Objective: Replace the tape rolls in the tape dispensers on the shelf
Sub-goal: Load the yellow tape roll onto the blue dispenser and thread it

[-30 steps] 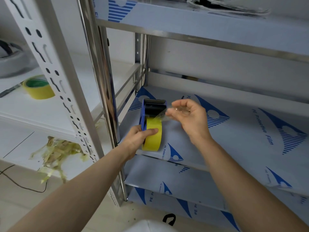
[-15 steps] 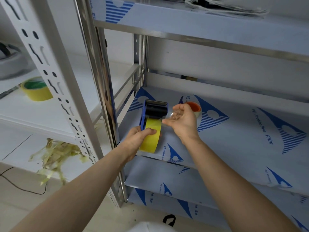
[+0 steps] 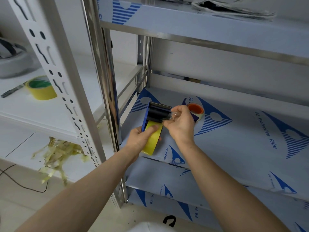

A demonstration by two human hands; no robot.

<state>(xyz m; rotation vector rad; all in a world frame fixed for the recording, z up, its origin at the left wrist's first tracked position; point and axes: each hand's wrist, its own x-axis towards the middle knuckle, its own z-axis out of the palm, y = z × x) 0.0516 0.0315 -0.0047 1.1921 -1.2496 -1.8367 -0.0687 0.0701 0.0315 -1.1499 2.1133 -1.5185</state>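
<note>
My left hand [image 3: 139,139] gripped the yellow roll [image 3: 151,143] that sat in the blue dispenser [image 3: 156,113], with my thumb laid across the roll's face and my fingers curled under it. I held both just above the front left corner of the steel shelf [image 3: 234,139], close to its shiny post [image 3: 108,97]. The dispenser's black end pointed away from me and was tilted upward. My right hand [image 3: 179,124] was just beside that end. Its thumb and fingertips pinched a clear tape end [image 3: 173,116], which was crumpled between them, and the other fingers were curled in. I could not tell whether the tape end was stuck to the dispenser or only near it. Behind my right hand an orange-cored roll [image 3: 196,110] lay flat on the shelf, partly hidden by my knuckles. The shelf was covered in protective film printed in blue. On the white shelf [image 3: 33,111] to the left a green-cored roll [image 3: 41,88] of yellow tape lay flat, with a pen [image 3: 11,92] near it. Below it, on the floor, lay a heap of yellowish scraps [image 3: 58,154] and a thin black cable [image 3: 25,187]
</note>
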